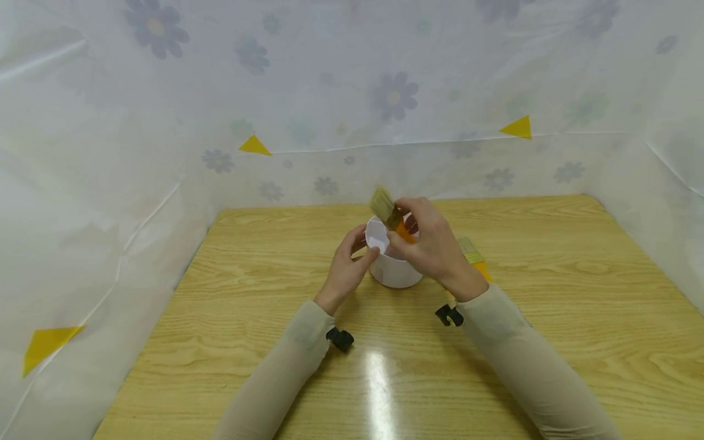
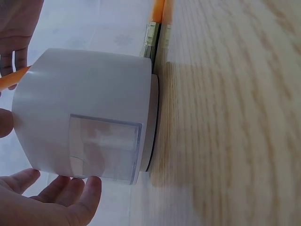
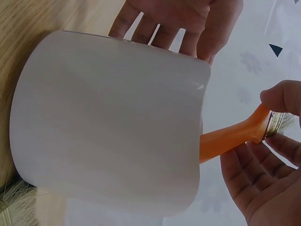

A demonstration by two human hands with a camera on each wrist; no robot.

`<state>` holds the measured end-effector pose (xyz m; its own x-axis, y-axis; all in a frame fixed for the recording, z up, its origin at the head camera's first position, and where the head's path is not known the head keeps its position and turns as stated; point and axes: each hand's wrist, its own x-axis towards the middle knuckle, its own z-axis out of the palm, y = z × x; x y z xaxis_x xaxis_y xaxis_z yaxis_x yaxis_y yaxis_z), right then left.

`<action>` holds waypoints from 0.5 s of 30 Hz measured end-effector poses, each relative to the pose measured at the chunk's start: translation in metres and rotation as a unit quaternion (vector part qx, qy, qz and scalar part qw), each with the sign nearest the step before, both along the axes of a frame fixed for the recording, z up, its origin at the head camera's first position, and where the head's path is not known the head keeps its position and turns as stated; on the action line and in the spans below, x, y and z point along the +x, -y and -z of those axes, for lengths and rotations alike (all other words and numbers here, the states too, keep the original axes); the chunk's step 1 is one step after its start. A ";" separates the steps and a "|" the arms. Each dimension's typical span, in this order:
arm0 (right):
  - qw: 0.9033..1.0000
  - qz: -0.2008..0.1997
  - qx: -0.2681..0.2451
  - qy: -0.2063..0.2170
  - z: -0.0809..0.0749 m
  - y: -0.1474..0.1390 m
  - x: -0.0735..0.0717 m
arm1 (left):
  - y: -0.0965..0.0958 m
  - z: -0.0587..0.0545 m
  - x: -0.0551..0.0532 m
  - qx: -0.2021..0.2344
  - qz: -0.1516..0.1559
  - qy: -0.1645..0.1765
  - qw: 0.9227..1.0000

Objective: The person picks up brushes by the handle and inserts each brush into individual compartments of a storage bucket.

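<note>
A white round container point(image 1: 396, 273) with a slanted rim stands upright on the table. A clear window point(image 2: 106, 149) shows on its side in the left wrist view. My left hand point(image 1: 348, 267) grips the container from the left, thumb near the rim. My right hand point(image 1: 431, 241) pinches a paintbrush point(image 1: 387, 209) by its orange handle point(image 3: 230, 137), close to the metal band. The brush's bristles point up, and the lower end of the handle is inside the container, hidden by its wall. A second orange-handled paintbrush point(image 1: 474, 256) lies on the table behind my right wrist, partly covered.
The wood-grain table point(image 1: 247, 342) reaches toward a back wall of flowered sheeting point(image 1: 352, 79). Yellow triangles point(image 1: 517, 127) are stuck on the sheeting. A black clip-like mount point(image 1: 340, 339) sits at the left cuff, and another black mount point(image 1: 449, 315) at the right cuff.
</note>
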<state>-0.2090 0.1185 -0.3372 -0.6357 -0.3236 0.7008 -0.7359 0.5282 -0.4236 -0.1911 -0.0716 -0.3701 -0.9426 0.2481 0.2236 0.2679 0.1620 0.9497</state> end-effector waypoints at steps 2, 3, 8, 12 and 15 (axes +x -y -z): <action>1.000 -0.002 0.001 0.002 0.001 0.000 0.000 | 0.000 0.000 0.000 0.000 0.001 -0.001 1.000; 1.000 -0.002 0.002 0.004 0.002 0.000 0.000 | 0.000 0.001 0.000 0.000 0.002 -0.002 1.000; 1.000 -0.002 0.006 0.010 0.005 -0.001 0.000 | 0.001 0.001 0.000 -0.002 0.006 0.002 1.000; 1.000 -0.002 0.008 0.013 0.007 -0.002 0.000 | 0.001 0.000 0.001 -0.003 0.008 0.002 1.000; 1.000 -0.001 0.012 0.012 0.007 -0.002 0.000 | 0.001 0.010 -0.006 0.000 0.008 -0.002 1.000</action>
<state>-0.2089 0.1210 -0.3445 -0.6514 -0.3409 0.6778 -0.7266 0.5373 -0.4281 -0.1967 -0.0731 -0.3806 -0.9379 0.2620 0.2272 0.2738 0.1573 0.9488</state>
